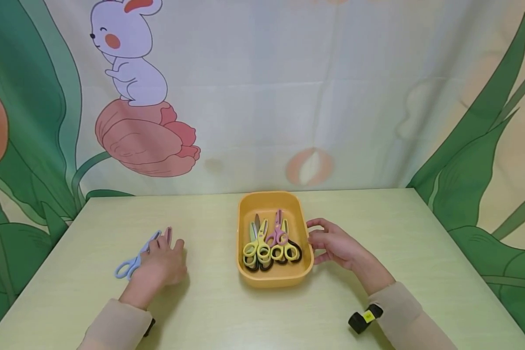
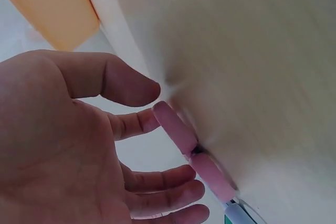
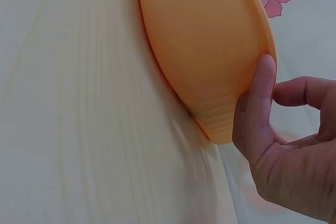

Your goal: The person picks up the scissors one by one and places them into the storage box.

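On the left of the table, my left hand (image 1: pixel 162 262) reaches over pink scissors (image 1: pixel 169 235) and light blue scissors (image 1: pixel 131 265). The left wrist view shows the thumb and index fingertips right at one end of the pink scissors (image 2: pixel 176 127), with the other fingers loosely bent beside them. My hand hides part of both pairs in the head view. At the centre stands a yellow-orange tray (image 1: pixel 271 279) holding several scissors (image 1: pixel 262 245) with yellow, pink, green and black parts. My right hand (image 1: pixel 334 243) touches its right side, fingertips against the outer wall near the rim (image 3: pixel 265 30).
A pale wood-grain table (image 1: pixel 218 316) carries the tray and scissors. Behind it hangs a curtain (image 1: pixel 262 112) printed with a rabbit, flowers and green leaves. A black wrist device (image 1: pixel 365 318) sits by the right sleeve (image 1: pixel 398 306).
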Motion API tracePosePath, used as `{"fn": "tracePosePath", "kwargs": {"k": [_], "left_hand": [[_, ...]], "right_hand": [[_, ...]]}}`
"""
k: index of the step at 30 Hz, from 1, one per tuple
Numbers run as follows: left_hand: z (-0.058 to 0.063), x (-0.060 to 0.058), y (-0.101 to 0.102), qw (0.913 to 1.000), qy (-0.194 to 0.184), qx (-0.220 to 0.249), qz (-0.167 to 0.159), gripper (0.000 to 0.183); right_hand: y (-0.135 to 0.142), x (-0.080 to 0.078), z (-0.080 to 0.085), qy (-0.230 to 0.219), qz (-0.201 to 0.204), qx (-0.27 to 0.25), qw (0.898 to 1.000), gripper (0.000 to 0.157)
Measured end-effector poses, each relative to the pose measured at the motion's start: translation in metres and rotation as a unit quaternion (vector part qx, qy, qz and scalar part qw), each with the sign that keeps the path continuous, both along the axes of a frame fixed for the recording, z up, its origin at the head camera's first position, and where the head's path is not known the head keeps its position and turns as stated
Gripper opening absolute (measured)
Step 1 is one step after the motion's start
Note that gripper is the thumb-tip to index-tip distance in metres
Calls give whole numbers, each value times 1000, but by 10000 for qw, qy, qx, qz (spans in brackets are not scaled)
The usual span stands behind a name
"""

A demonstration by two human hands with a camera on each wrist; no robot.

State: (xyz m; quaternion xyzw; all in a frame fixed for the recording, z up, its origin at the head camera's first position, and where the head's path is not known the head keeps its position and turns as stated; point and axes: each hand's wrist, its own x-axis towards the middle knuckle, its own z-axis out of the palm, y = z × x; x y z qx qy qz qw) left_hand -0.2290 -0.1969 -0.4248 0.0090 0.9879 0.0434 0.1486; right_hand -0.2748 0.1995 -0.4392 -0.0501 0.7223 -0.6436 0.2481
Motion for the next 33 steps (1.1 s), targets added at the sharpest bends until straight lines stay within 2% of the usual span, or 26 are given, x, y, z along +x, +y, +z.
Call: {"fn": "tracePosePath", "kwargs": {"k": [19,27,33], "left_hand": [[-1,4,3,9999,31,8,112,61],[2,2,3,9999,87,-7,60,53],[0,-4,3,9997,177,-133,-78,65]], "right_hand": [[0,0,0,21,43,-68,10000,52],[0,0,0,16,29,-78,10000,52],[0,0,0,-10,27,-101,9999,50]]}}
